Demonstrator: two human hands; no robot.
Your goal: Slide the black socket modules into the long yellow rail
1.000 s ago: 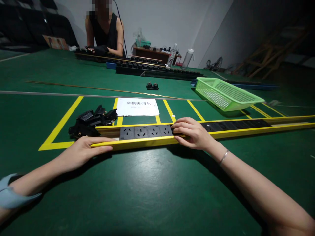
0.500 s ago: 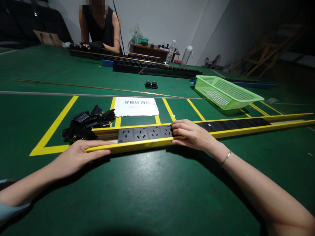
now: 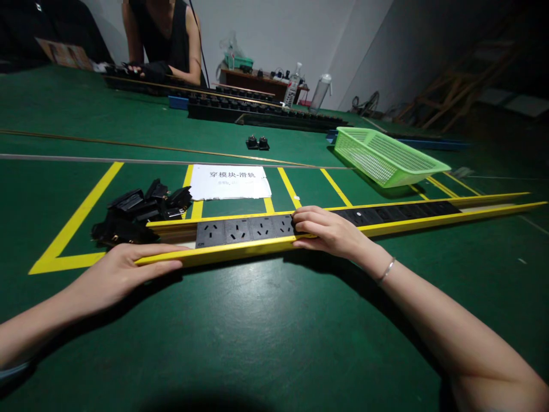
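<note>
L hand (image 3: 115, 274) flat on yellow rail (image 3: 429, 220), R hand (image 3: 328, 232) – on sockets (image 3: 244, 229)

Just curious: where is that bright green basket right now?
In the head view, the green basket sits far right, beyond the yellow rail and right of the paper sign.

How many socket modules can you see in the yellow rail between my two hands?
4 socket modules sit side by side in the yellow rail, the leftmost right of your left hand, the fourth touching your right hand, whose fingers may hide another.
</note>
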